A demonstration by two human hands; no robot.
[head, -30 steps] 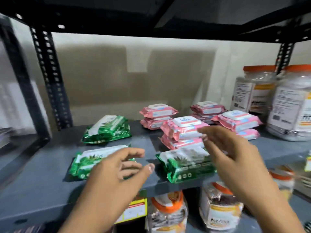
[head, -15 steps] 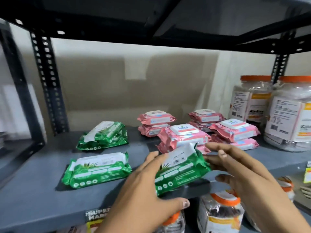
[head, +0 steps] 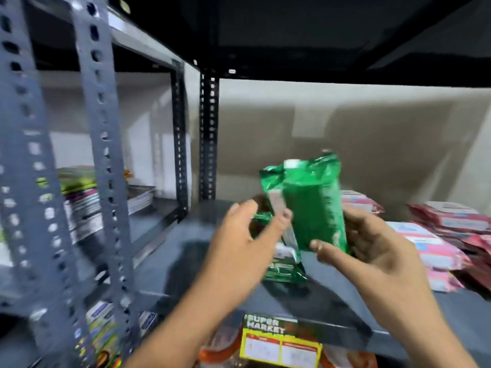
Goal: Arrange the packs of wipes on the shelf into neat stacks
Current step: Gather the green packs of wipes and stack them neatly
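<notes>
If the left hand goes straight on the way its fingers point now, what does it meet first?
Probably the green pack held upright by the right hand; the left hand points there, though blur leaves depth unclear.

Bare shelf [head: 202, 251] left; pink packs [head: 435, 243] crowding right.

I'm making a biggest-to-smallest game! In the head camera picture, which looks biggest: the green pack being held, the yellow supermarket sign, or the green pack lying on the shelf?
1. held green pack, though nearest the camera
2. yellow sign
3. lying green pack, partly hidden

Glossy crinkled green plastic wipes pack [head: 313, 203]; matt grey painted metal shelf [head: 186, 251], perforated steel uprights [head: 102, 144]; shiny pink plastic wipes packs [head: 435, 248]
</notes>
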